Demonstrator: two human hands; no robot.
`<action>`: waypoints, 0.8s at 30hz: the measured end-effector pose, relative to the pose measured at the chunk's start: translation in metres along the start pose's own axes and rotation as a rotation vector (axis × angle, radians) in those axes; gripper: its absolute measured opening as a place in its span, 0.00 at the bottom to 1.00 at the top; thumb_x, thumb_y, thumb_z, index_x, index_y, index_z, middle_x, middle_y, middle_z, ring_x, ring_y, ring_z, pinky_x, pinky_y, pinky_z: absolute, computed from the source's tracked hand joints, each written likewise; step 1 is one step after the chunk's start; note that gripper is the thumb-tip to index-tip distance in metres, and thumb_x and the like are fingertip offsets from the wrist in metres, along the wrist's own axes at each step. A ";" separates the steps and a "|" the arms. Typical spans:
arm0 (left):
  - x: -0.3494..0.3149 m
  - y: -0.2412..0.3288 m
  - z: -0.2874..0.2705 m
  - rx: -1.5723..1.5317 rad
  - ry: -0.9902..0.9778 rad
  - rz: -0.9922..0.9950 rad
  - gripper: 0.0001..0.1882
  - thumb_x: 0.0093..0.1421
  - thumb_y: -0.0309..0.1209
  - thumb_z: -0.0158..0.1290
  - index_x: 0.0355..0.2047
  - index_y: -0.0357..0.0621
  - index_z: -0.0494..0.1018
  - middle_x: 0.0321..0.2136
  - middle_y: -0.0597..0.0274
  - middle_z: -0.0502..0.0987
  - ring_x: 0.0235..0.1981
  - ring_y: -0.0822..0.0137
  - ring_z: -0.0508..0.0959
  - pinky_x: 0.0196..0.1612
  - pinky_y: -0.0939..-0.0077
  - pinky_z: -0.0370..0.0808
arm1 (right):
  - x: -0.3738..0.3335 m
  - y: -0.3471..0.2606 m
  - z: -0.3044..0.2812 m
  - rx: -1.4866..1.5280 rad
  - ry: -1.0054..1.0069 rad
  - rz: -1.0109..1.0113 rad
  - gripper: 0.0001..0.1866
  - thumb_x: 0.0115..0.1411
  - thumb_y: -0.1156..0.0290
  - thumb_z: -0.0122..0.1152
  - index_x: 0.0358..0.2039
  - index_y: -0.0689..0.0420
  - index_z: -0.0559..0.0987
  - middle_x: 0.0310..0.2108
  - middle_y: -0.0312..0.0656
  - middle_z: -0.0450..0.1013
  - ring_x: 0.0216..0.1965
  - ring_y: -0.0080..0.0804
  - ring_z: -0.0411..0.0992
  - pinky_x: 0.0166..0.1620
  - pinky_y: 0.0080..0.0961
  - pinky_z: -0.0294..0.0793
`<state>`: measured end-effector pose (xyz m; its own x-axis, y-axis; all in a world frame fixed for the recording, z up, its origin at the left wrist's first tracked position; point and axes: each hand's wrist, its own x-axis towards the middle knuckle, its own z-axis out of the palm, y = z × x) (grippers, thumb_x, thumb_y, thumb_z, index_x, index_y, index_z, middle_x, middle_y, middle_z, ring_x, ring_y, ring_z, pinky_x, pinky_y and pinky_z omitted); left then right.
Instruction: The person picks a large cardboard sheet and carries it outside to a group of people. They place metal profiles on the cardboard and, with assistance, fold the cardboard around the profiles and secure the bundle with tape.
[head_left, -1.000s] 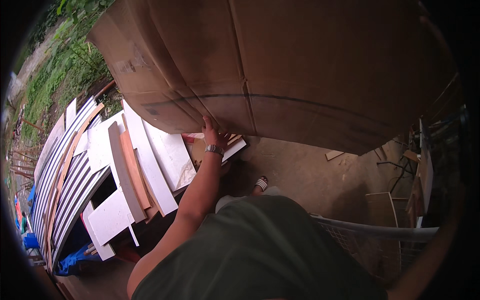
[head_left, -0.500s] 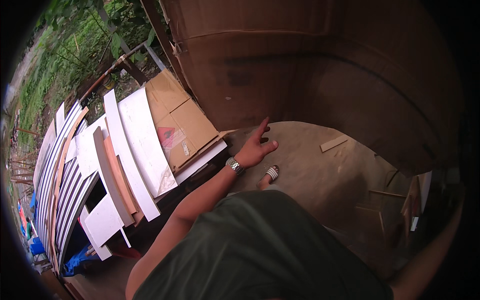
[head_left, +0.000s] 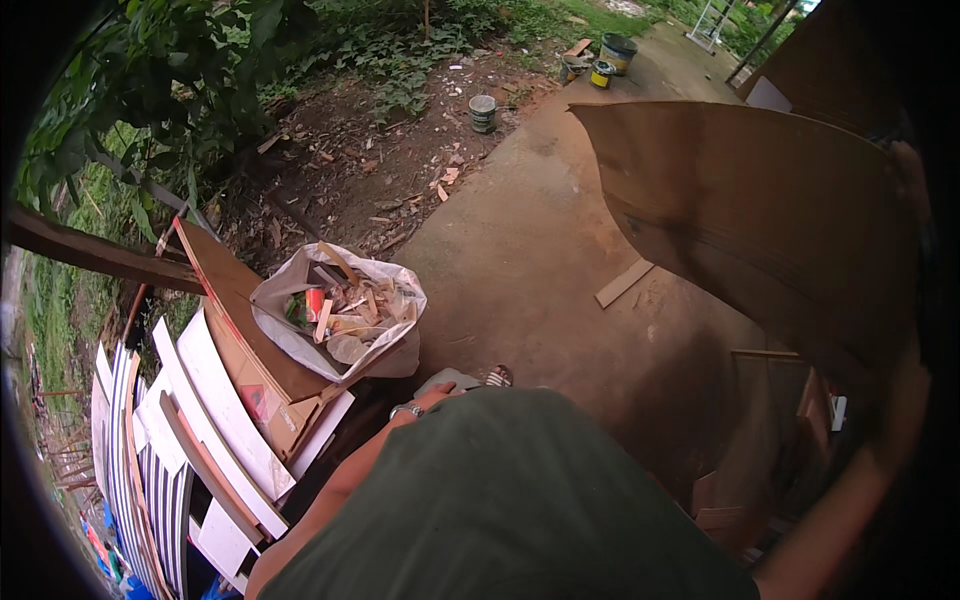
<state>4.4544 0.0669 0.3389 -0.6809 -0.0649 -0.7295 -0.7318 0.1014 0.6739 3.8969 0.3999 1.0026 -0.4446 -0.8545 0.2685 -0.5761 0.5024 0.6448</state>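
A large, curved brown cardboard sheet (head_left: 740,190) is held up at the right. My right hand (head_left: 908,180) is on its edge in the dark right rim of the view; the fingers are dim, but the sheet hangs from this side. Low beside my thigh is my left hand (head_left: 436,396), with nothing in it and partly hidden by my dark green shirt. A metal watch (head_left: 407,410) circles that wrist. Just ahead and left of it stands a white sack (head_left: 400,358) filled with wood scraps and rubbish.
White boards (head_left: 225,400), flattened cardboard (head_left: 270,400) and striped corrugated panels (head_left: 160,510) are stacked at the left. A small wooden plank (head_left: 625,283) lies on the concrete floor (head_left: 490,260). Farther off are a grey bucket (head_left: 482,114) and a dark bucket (head_left: 618,54).
The cardboard sheet has swung right, uncovering the sack, floor and buckets. My left hand has dropped from its raised, spread position to my side. The view has turned.
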 end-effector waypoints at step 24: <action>0.456 0.391 -0.410 0.556 0.138 0.100 0.33 0.64 0.46 0.61 0.56 0.26 0.73 0.52 0.38 0.80 0.54 0.51 0.80 0.58 0.60 0.75 | 0.007 -0.010 0.312 -0.166 -0.388 0.824 0.10 0.54 0.59 0.70 0.25 0.49 0.80 0.28 0.35 0.75 0.36 0.35 0.76 0.41 0.39 0.70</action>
<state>3.8456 -0.3302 0.3176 -0.7709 -0.1531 -0.6183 -0.5632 0.6173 0.5494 3.6852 0.4302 0.7751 -0.8862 -0.1166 0.4483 0.1163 0.8808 0.4590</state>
